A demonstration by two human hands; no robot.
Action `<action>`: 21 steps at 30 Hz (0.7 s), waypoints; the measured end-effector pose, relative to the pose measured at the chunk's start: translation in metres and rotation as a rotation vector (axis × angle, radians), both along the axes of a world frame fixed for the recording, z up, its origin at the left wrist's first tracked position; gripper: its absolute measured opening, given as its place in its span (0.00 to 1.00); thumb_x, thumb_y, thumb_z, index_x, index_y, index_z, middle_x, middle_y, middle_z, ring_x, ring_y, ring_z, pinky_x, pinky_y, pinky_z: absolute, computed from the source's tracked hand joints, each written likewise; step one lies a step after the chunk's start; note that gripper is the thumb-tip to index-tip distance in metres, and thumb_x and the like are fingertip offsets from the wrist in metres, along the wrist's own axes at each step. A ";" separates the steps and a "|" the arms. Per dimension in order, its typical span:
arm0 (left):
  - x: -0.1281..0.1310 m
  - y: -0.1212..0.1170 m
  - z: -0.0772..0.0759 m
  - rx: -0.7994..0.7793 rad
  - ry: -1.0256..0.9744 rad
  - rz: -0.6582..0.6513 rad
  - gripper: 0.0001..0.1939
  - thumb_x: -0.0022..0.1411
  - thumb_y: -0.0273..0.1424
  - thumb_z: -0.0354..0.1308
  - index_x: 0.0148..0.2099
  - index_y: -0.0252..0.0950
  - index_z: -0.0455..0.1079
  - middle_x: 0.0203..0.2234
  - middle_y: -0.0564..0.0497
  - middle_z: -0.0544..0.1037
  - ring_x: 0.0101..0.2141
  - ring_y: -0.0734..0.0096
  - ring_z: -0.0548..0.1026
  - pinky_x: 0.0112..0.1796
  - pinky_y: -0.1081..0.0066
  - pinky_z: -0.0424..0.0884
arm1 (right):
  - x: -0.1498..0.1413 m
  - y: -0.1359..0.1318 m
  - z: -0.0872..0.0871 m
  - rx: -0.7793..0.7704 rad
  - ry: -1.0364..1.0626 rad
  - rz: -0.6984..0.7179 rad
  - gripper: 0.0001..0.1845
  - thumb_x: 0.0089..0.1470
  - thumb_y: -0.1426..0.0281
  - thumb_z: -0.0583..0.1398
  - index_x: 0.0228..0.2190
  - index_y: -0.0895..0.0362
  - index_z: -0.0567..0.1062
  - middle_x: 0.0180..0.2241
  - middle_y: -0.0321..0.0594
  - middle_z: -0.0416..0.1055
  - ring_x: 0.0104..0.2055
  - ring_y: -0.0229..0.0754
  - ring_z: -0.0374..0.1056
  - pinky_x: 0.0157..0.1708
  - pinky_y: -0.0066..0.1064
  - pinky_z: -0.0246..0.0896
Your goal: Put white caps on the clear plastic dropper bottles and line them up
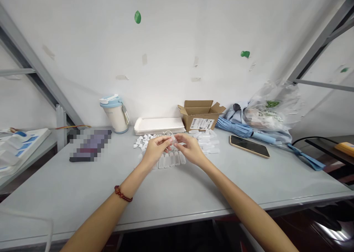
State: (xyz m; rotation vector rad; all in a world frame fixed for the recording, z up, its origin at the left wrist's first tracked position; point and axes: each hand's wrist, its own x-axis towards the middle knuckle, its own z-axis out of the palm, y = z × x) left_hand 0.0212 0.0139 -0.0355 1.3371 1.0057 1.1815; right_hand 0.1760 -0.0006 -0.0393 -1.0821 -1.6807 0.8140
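Both my left hand and my right hand are closed, their fingertips meeting over the table. Between them they pinch a small translucent plastic piece, mostly covered by the fingers. A thin white loop shows just above the fingertips. Small white caps lie scattered beyond my left hand. Beyond my right hand is a loose pile of clear plastic pieces, like small bottles or sleeves. A row of similar flat, translucent pieces lies below my hands, partly hidden by my left wrist.
A stack of white trays and an open cardboard box stand by the wall. Left are a tumbler and a pixelated dark item. Right lie a phone, a blue umbrella and a plastic bag.
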 end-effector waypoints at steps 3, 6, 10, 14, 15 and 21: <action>0.000 0.000 -0.001 0.049 0.073 0.003 0.15 0.49 0.38 0.62 0.37 0.32 0.76 0.24 0.51 0.77 0.24 0.73 0.72 0.25 0.73 0.68 | 0.000 0.000 0.001 -0.078 0.064 0.023 0.13 0.49 0.69 0.58 0.39 0.58 0.71 0.38 0.44 0.72 0.38 0.42 0.70 0.31 0.31 0.67; 0.000 -0.002 -0.004 0.106 0.154 -0.009 0.16 0.52 0.37 0.61 0.41 0.33 0.75 0.28 0.49 0.78 0.27 0.69 0.74 0.27 0.72 0.70 | 0.001 0.000 0.006 -0.167 0.151 0.065 0.13 0.47 0.70 0.58 0.38 0.58 0.71 0.36 0.42 0.72 0.34 0.40 0.69 0.28 0.30 0.67; 0.002 -0.006 -0.005 0.342 0.300 0.031 0.13 0.55 0.34 0.58 0.42 0.35 0.74 0.35 0.47 0.77 0.35 0.65 0.74 0.31 0.70 0.71 | 0.003 -0.003 0.015 -0.317 0.352 0.112 0.14 0.43 0.71 0.60 0.35 0.59 0.73 0.34 0.42 0.73 0.35 0.42 0.70 0.28 0.30 0.68; 0.006 -0.012 -0.005 0.612 0.459 0.104 0.12 0.57 0.32 0.56 0.45 0.38 0.72 0.37 0.47 0.74 0.40 0.63 0.72 0.33 0.68 0.70 | 0.006 -0.004 0.022 -0.411 0.499 0.130 0.12 0.41 0.71 0.61 0.33 0.60 0.74 0.33 0.43 0.74 0.35 0.44 0.71 0.27 0.31 0.68; 0.006 -0.013 -0.005 0.654 0.488 0.124 0.13 0.57 0.32 0.57 0.46 0.38 0.71 0.39 0.46 0.73 0.42 0.62 0.71 0.35 0.67 0.71 | 0.007 -0.005 0.022 -0.430 0.526 0.139 0.12 0.41 0.71 0.61 0.32 0.60 0.75 0.32 0.44 0.75 0.34 0.44 0.71 0.28 0.31 0.67; 0.007 -0.012 -0.008 0.827 0.562 0.100 0.21 0.54 0.36 0.63 0.50 0.38 0.66 0.47 0.45 0.71 0.49 0.58 0.66 0.49 0.56 0.65 | 0.008 -0.004 0.023 -0.512 0.589 0.168 0.12 0.40 0.74 0.58 0.31 0.62 0.76 0.31 0.46 0.76 0.32 0.45 0.73 0.31 0.32 0.67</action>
